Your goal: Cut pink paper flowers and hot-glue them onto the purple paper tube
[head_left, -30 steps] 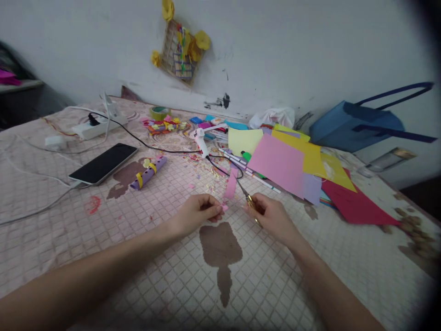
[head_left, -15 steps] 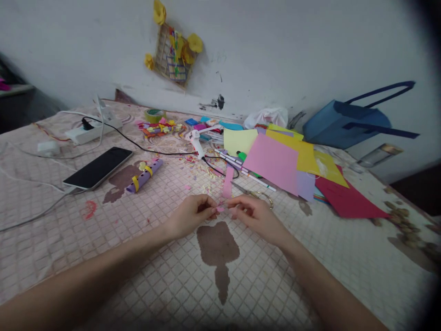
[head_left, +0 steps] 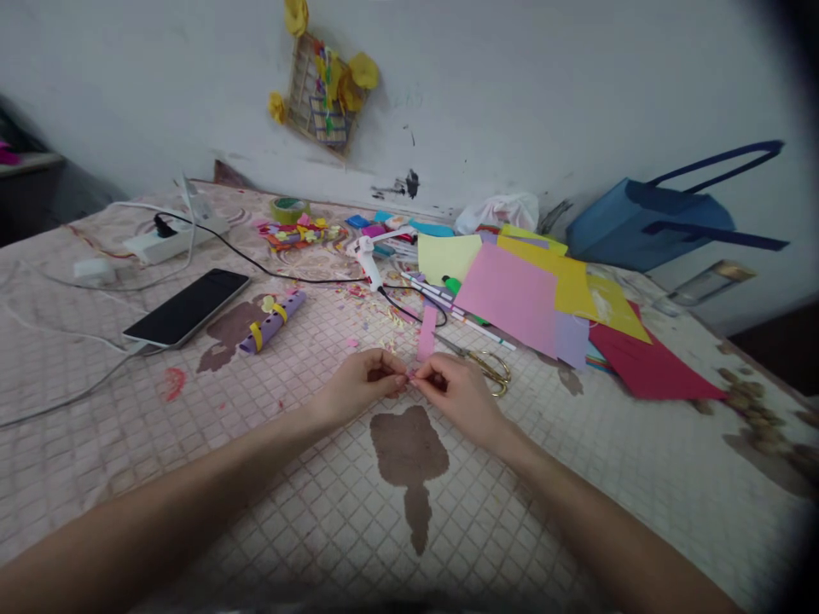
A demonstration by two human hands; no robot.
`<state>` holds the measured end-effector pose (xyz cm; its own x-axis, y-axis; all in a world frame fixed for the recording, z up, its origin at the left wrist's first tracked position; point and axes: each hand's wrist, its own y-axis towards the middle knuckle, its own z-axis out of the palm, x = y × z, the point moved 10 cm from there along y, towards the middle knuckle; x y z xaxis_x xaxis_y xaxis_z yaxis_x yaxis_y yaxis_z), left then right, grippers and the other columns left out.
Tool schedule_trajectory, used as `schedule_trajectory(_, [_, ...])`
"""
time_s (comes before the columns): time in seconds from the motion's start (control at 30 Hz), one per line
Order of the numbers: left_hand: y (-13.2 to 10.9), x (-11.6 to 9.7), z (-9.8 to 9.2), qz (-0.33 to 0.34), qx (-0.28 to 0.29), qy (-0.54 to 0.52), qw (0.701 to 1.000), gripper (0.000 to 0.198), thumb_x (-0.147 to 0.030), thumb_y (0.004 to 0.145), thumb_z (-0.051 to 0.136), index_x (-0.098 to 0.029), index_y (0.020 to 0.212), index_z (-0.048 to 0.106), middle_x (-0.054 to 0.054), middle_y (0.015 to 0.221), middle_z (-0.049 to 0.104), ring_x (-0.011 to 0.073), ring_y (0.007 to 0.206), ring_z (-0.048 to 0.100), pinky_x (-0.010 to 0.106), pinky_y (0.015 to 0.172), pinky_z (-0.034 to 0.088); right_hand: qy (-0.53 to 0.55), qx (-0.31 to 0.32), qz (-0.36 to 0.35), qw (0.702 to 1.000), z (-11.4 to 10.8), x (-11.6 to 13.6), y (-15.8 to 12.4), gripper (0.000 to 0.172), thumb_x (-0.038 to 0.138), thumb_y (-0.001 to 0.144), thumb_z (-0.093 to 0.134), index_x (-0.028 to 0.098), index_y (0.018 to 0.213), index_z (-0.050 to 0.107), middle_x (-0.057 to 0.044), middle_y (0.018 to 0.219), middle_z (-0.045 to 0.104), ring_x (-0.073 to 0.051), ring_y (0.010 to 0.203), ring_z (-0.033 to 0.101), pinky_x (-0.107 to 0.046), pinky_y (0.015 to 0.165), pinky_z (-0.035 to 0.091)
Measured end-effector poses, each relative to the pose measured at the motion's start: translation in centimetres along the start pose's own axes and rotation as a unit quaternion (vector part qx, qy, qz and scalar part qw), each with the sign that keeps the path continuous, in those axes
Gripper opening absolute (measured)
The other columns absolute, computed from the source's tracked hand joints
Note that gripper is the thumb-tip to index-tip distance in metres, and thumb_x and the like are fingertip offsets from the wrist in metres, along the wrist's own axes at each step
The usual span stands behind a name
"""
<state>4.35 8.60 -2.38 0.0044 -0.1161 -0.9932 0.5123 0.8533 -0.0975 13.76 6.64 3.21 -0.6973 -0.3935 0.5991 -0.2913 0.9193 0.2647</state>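
A small pink paper piece (head_left: 410,375) is pinched between the fingertips of my left hand (head_left: 362,388) and my right hand (head_left: 457,394), which meet above the table. Most of the piece is hidden by the fingers. Just beyond them lies a pink paper strip (head_left: 426,333). Gold-handled scissors (head_left: 492,368) rest behind my right hand, their blades pointing toward the strip. To the left is a purple paper roll (head_left: 274,322) with dark dots, yellow bands and a pale flower. A white glue gun (head_left: 369,263) stands farther back, with paper scraps around it.
Colored paper sheets (head_left: 508,298) spread at the right, near a blue bag (head_left: 653,226) and a glass jar (head_left: 713,286). A phone (head_left: 187,309) on a cable and a power strip (head_left: 176,243) are at the left. Green tape (head_left: 290,210) sits at the back.
My hands have come closer together, and my right fingertips now close on the pink piece, which shows less than before. The view has shifted slightly.
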Motion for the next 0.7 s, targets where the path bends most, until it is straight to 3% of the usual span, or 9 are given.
schedule_trajectory(0.47, [0.1, 0.7, 0.1, -0.019, 0.009, -0.028, 0.999, 0.019, -0.024, 0.069, 0.066, -0.011, 0.080, 0.059, 0.001, 0.074, 0.060, 0.0094, 0.066, 0.055, 0.024, 0.066, 0.044, 0.018, -0.015, -0.024, 0.999, 0.3, 0.6, -0.6, 0.011, 0.017, 0.080, 0.056, 0.020, 0.069, 0.058, 0.000, 0.071, 0.060, -0.015, 0.069, 0.055, -0.026, 0.063, 0.040])
schedule_trajectory(0.6, [0.1, 0.6, -0.2, -0.024, -0.003, -0.024, 0.999, 0.017, -0.021, 0.069, 0.065, -0.011, 0.080, 0.058, 0.001, 0.073, 0.059, 0.0087, 0.064, 0.055, 0.023, 0.064, 0.044, 0.122, 0.006, 0.048, 0.991, 0.8, -1.1, -0.7, 0.012, 0.025, 0.080, 0.057, 0.019, 0.071, 0.060, 0.001, 0.064, 0.059, -0.013, 0.057, 0.055, -0.025, 0.055, 0.041])
schedule_trajectory(0.7, [0.0, 0.3, -0.1, -0.022, 0.005, -0.024, 0.999, 0.016, -0.019, 0.069, 0.065, -0.010, 0.080, 0.058, 0.002, 0.074, 0.060, 0.0090, 0.066, 0.056, 0.023, 0.064, 0.044, 0.255, 0.062, 0.125, 0.957, 2.4, -2.6, -1.0, 0.018, 0.032, 0.082, 0.053, 0.017, 0.073, 0.058, 0.003, 0.055, 0.055, -0.010, 0.045, 0.052, -0.022, 0.045, 0.040])
